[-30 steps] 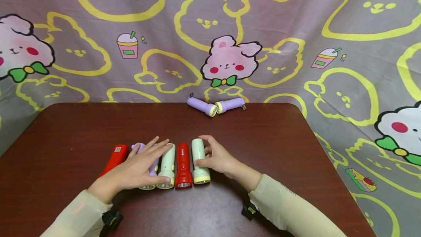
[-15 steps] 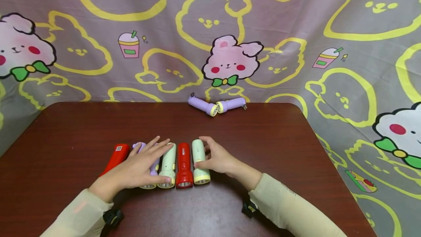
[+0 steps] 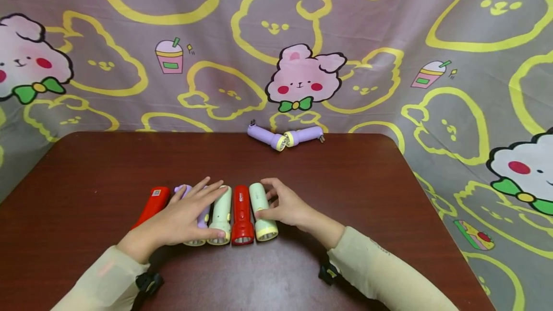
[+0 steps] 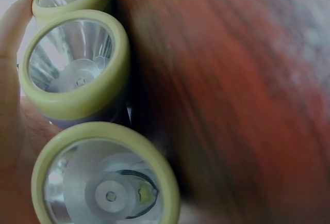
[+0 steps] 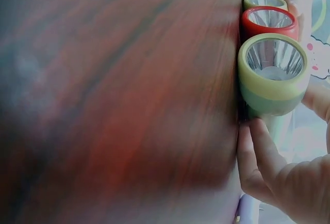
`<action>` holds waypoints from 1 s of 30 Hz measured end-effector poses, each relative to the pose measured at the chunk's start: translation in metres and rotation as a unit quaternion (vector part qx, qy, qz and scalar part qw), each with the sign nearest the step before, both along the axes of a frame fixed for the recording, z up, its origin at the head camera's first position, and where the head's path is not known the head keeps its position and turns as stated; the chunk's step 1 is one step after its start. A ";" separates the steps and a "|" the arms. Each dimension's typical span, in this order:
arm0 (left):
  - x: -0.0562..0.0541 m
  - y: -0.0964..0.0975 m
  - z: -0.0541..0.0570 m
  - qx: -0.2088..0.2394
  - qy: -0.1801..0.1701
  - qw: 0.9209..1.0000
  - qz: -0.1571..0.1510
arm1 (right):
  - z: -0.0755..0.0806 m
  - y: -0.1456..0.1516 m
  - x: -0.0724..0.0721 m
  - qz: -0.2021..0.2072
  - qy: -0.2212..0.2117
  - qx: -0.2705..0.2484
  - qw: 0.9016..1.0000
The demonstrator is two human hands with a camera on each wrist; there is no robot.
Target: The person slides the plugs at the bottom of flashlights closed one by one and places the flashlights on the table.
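Along the near part of a dark wooden table (image 3: 345,181), a row of flashlights lies with the lens ends toward the person. The left hand (image 3: 186,220) is spread, palm down, over the left part of the row, covering much of a purple flashlight (image 3: 203,220); its thumb reaches the yellow-rimmed head of the inner green flashlight (image 3: 222,212). Left of that hand, the outer red flashlight (image 3: 151,208) lies slanted, partly hidden by the forearm. The middle red flashlight (image 3: 242,212) lies between the two green ones. At the row's right end, the right hand (image 3: 287,205) pinches the outer green flashlight (image 3: 259,199) between thumb and fingers; this one slants slightly, just beside the middle red one, though whether they touch cannot be told. At the table's back edge, two more purple flashlights (image 3: 265,137) meet lens to lens at an angle, prongs showing at their outer ends. Behind hangs a grey-pink curtain (image 3: 216,37) printed with yellow outlines and rabbit faces.
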State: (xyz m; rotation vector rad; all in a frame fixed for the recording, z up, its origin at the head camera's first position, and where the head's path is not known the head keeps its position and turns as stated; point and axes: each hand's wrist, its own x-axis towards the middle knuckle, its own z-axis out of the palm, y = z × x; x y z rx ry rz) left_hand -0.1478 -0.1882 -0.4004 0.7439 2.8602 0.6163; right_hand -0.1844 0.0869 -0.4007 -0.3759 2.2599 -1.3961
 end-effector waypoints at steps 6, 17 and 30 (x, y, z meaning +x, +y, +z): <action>-0.001 0.000 -0.001 -0.002 0.004 1.000 0.000 | 0.001 0.002 0.003 -0.016 0.004 0.015 1.000; -0.001 0.000 0.001 -0.004 0.003 1.000 -0.001 | 0.004 0.005 0.011 -0.043 0.015 0.023 0.999; -0.001 0.001 0.001 -0.003 0.002 1.000 0.001 | 0.007 0.007 0.014 -0.050 0.010 0.023 0.998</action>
